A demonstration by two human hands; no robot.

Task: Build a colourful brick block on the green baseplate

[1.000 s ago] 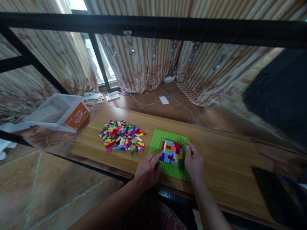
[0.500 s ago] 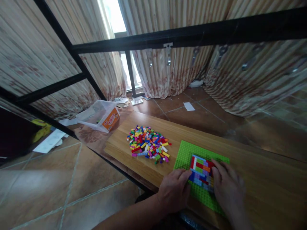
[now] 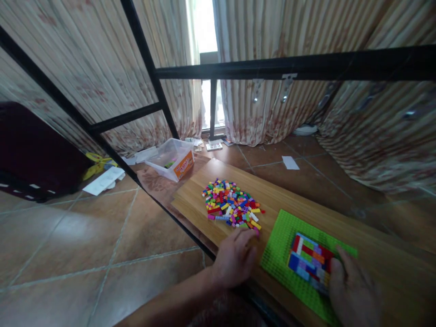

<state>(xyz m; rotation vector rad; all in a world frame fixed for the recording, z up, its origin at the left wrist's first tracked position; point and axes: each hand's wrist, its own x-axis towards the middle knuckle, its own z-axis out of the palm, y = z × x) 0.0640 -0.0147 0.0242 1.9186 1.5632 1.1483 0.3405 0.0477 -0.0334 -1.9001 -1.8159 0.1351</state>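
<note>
My left hand [image 3: 235, 258] is at the near edge of a heap of small multicoloured toy bricks [image 3: 231, 202]. Its fingers reach out, slightly bent and apart, with their tips by a magenta brick; nothing shows in its grasp. My right hand [image 3: 354, 286] lies at the right side of a low block of joined bricks [image 3: 309, 259], fingers extended along its edge and partly blurred. That block, in red, blue, green, orange and lilac, sits on a green studded baseplate [image 3: 281, 231]. My right hand covers the baseplate's right part.
The wooden board [image 3: 207, 177] carries heap and baseplate. Beyond its far left end stands a clear plastic box [image 3: 160, 163] with an orange label. A black metal frame [image 3: 238, 71] crosses before the curtains [image 3: 252, 118]. Papers [image 3: 104, 180] and a dark suitcase [image 3: 37, 150] are at left.
My left hand has left the brick block and moved left to the heap. My right hand stays by the block. The whole view has shifted, so the scene sits farther right.
</note>
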